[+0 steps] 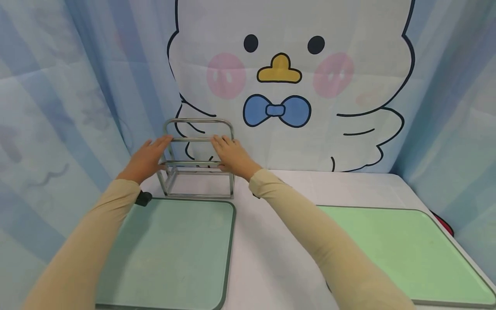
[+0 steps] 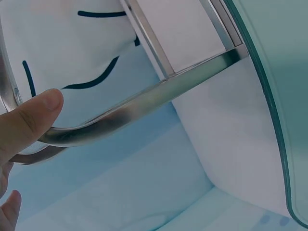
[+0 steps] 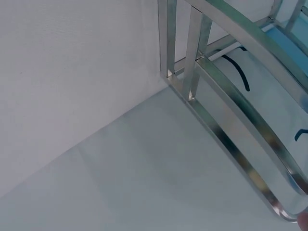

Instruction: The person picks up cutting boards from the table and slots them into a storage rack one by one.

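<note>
Metal rack (image 1: 198, 120) stands on the white table (image 1: 267, 258) just behind the teal board (image 1: 182, 254), close to the printed cloth backdrop (image 1: 294, 150), as a person reaches forward with both arms. The left hand (image 1: 146, 158) grips its left corner, thumb laid on the rounded tube of the front loop; the right hand (image 1: 234, 157) appears to hold the opposite corner, fingers on the bar behind and thumb by the front one, though only a fingertip shows in the right wrist view. Trouble, if it comes, would likely start with that high hold: uneven pressure from the two sides could tip or twist the frame, and its smooth tubing might slide from a light grasp. Pulled low toward the person, the base could catch the board's rim and push it along; shoved back, the loops could snag the cloth. Whether base and rim touch is impossible to tell.
</note>
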`<control>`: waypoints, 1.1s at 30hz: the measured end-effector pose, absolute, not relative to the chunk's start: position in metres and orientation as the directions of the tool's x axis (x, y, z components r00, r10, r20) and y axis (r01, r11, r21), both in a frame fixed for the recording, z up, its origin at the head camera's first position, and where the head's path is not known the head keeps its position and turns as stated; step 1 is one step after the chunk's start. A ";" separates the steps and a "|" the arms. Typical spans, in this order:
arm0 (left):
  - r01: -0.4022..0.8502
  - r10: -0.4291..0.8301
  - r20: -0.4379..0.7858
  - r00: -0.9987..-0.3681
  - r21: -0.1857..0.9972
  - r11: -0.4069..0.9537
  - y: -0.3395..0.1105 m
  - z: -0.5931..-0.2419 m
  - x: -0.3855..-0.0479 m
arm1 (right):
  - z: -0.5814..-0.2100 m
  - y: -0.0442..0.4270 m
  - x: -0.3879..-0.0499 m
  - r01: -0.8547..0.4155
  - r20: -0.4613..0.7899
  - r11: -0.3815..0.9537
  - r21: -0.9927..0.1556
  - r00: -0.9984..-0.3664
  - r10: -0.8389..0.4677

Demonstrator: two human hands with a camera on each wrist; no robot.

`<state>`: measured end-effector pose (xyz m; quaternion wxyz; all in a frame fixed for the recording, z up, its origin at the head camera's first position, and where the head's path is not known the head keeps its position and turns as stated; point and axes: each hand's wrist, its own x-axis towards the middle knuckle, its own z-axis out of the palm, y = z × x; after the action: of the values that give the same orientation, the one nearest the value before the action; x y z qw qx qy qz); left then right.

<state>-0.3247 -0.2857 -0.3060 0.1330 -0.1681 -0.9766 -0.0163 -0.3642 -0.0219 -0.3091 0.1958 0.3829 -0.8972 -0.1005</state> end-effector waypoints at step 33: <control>0.402 0.366 0.276 -0.889 0.085 0.912 -0.239 -0.311 -0.328 | -0.313 0.047 -0.366 -0.695 0.352 0.665 0.275 -0.571 -0.742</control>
<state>-0.3284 -0.2388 -0.3114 0.1282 -0.1980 -0.9692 -0.0702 -0.3660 0.0473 -0.3126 0.2234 0.4059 -0.8846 -0.0527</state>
